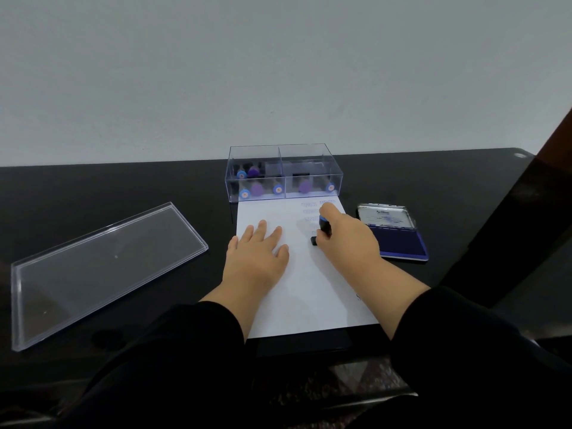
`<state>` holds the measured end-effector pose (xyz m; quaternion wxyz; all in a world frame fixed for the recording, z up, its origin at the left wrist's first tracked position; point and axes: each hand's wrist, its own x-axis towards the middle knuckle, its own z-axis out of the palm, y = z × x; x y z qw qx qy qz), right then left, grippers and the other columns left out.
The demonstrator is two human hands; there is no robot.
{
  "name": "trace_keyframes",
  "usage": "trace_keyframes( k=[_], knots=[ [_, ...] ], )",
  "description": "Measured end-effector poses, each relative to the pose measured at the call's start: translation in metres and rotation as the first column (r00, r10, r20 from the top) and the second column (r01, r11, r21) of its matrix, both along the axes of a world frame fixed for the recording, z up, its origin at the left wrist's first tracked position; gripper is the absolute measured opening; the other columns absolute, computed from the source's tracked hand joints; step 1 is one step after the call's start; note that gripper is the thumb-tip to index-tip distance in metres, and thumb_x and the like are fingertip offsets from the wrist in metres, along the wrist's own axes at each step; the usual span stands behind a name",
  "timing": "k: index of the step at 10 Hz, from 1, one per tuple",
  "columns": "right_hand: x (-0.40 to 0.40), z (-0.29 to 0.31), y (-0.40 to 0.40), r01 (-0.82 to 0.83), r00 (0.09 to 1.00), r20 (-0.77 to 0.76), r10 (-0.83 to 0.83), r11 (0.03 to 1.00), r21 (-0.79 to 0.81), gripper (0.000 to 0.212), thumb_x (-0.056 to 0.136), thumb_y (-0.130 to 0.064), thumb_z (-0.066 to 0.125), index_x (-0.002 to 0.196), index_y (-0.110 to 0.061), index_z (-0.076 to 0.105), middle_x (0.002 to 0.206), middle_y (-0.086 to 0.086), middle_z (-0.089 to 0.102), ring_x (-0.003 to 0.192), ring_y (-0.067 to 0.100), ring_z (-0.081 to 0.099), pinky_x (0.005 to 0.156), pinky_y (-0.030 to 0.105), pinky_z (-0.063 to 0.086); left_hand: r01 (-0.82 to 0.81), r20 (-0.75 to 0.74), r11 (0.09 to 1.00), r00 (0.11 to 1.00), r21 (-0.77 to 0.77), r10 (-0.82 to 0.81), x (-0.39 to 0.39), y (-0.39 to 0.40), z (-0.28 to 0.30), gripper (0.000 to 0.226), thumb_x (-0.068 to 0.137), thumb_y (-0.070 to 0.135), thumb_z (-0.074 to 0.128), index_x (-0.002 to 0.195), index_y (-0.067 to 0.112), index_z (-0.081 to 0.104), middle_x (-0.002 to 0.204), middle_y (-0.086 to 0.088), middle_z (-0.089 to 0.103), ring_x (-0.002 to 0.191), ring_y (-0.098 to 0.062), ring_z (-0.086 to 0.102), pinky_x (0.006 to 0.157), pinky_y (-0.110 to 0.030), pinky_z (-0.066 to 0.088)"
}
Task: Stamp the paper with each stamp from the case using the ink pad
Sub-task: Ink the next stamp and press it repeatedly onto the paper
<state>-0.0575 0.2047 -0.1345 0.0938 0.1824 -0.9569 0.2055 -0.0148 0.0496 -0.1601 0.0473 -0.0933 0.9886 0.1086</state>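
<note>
Stamping: right hand (343,233) has its grip closed around a black stamp (322,232) with a blue top, base on the paper (306,289).
Left hand (258,252): flat, fingers straight, pressing the paper.
Case (283,173): clear, behind the paper, more stamps inside.
Ink pad (399,239): open, right of the paper, on the table (123,187).

Glossy black table (108,187) — clear plastic case (283,173)

Single view only — head-worn wide-angle camera, looking forward and down over a black table (123,187) toward a pale wall (278,72). Close range: both sleeved forearms enter from the bottom edge — wall fills the upper third.
</note>
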Motion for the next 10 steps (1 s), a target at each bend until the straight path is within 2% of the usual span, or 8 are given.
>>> trace_keyframes(
  k=[1, 3, 5, 7, 10],
  knots=[
    [0.0025, 0.0014, -0.0012, 0.002, 1.000, -0.009, -0.001, 0.999, 0.035, 0.004, 0.094, -0.017, 0.044, 0.097, -0.016, 0.042, 0.081, 0.003, 0.050, 0.071, 0.025, 0.045, 0.049, 0.027, 0.028, -0.001, -0.003, 1.000, 1.000, 0.000, 0.001, 0.0003, 0.0001, -0.0002, 0.051, 0.101, 0.044, 0.016, 0.151, 0.035, 0.007, 0.160, 0.005, -0.006, 0.147, -0.017, -0.005, 0.117, -0.040, -0.004],
    [0.0051, -0.0007, -0.0017, -0.001, 0.999, -0.035, 0.002, 0.999, 0.048, 0.010, 0.094, -0.018, 0.042, 0.091, -0.021, 0.033, 0.082, 0.002, 0.049, 0.071, 0.026, 0.044, 0.048, 0.027, 0.026, 0.000, -0.018, 1.000, 1.000, 0.008, 0.000, 0.0001, -0.0005, -0.0011, 0.051, 0.101, 0.044, 0.016, 0.151, 0.035, 0.008, 0.160, 0.005, -0.005, 0.147, -0.017, -0.005, 0.117, -0.040, -0.004],
    [0.0018, -0.0044, 0.0026, 0.009, 1.000, -0.030, -0.010, 1.000, -0.024, 0.005, 0.092, -0.018, 0.046, 0.096, -0.017, 0.044, 0.080, 0.003, 0.054, 0.070, 0.026, 0.047, 0.054, 0.029, 0.034, -0.005, -0.009, 1.000, 1.000, 0.013, 0.006, 0.0002, -0.0001, -0.0013, 0.051, 0.101, 0.044, 0.016, 0.151, 0.036, 0.008, 0.160, 0.005, -0.006, 0.147, -0.016, -0.005, 0.117, -0.039, -0.004],
    [-0.0010, -0.0030, 0.0018, 0.017, 1.000, -0.003, -0.018, 0.998, -0.063, 0.010, 0.089, -0.017, 0.049, 0.090, -0.019, 0.039, 0.081, 0.006, 0.059, 0.070, 0.028, 0.048, 0.054, 0.029, 0.033, -0.004, 0.000, 1.000, 1.000, 0.010, 0.004, 0.0006, 0.0002, 0.0000, 0.052, 0.101, 0.045, 0.016, 0.151, 0.036, 0.007, 0.160, 0.005, -0.006, 0.147, -0.016, -0.005, 0.117, -0.039, -0.004],
    [0.0010, -0.0001, -0.0034, 0.014, 0.999, -0.048, -0.009, 0.996, 0.088, 0.015, 0.094, -0.021, 0.045, 0.091, -0.023, 0.030, 0.086, 0.005, 0.058, 0.070, 0.025, 0.047, 0.047, 0.026, 0.027, 0.002, -0.002, 1.000, 1.000, 0.010, -0.002, -0.0010, -0.0008, -0.0018, 0.052, 0.101, 0.046, 0.016, 0.151, 0.036, 0.007, 0.160, 0.005, -0.006, 0.147, -0.017, -0.005, 0.117, -0.040, -0.004]
  ],
)
